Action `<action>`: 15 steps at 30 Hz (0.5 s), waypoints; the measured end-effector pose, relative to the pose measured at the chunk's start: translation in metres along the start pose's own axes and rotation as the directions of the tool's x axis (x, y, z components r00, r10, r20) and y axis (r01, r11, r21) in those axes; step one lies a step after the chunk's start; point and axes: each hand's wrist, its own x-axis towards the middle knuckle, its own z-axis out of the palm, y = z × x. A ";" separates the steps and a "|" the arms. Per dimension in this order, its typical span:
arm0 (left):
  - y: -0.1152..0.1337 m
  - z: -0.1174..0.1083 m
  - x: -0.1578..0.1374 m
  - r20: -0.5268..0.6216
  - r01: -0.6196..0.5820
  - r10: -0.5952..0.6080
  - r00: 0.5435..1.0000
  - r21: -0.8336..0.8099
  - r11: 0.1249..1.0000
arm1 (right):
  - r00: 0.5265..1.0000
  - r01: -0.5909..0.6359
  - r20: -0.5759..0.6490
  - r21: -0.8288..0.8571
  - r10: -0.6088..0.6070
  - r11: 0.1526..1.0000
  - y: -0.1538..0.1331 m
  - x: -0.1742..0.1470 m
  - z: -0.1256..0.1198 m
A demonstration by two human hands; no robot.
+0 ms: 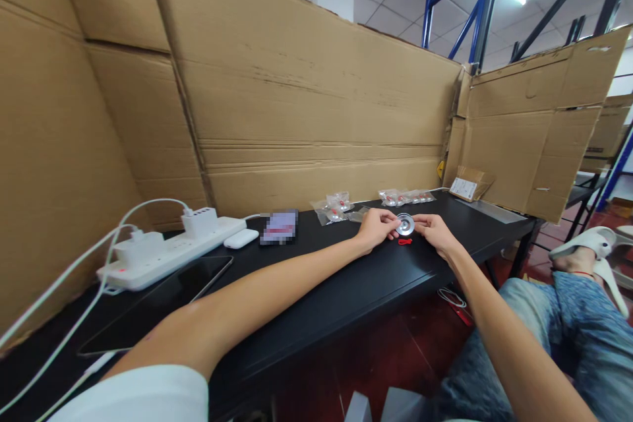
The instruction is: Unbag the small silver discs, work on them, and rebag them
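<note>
A round, shiny silver disc (405,225) with a ringed face and a small centre stands tilted up between my hands, over the black table. My left hand (378,228) pinches its left edge between thumb and fingers. On the other side, my right hand (431,231) has its thumb and fingertips closed at the disc's right edge. Just below the disc lies a small red bundle of cord (405,242) on the tabletop. Behind my hands are clear plastic bags (336,207) and a row of similar packets (405,197) holding silver and red pieces.
At the left, a white power strip (173,247) with plugs and cables sits beside a dark tablet (163,303). A white case (241,239) and a blurred-out phone-sized item (279,227) lie farther in. Cardboard walls (316,79) border the table; a small carton (469,183) stands back right.
</note>
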 end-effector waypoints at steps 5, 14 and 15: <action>0.002 0.001 -0.002 0.005 -0.023 0.023 1.000 0.017 1.000 | 1.000 -0.027 0.002 0.035 0.027 0.999 -0.001 -0.001 -0.001; 0.007 0.003 -0.005 0.018 -0.054 0.053 0.998 0.048 0.997 | 0.997 -0.031 0.067 -0.028 0.032 0.999 -0.006 -0.003 -0.009; 0.007 0.003 -0.005 0.025 -0.056 0.055 0.998 0.055 0.997 | 0.997 -0.028 0.074 -0.026 0.030 0.999 -0.006 -0.003 -0.010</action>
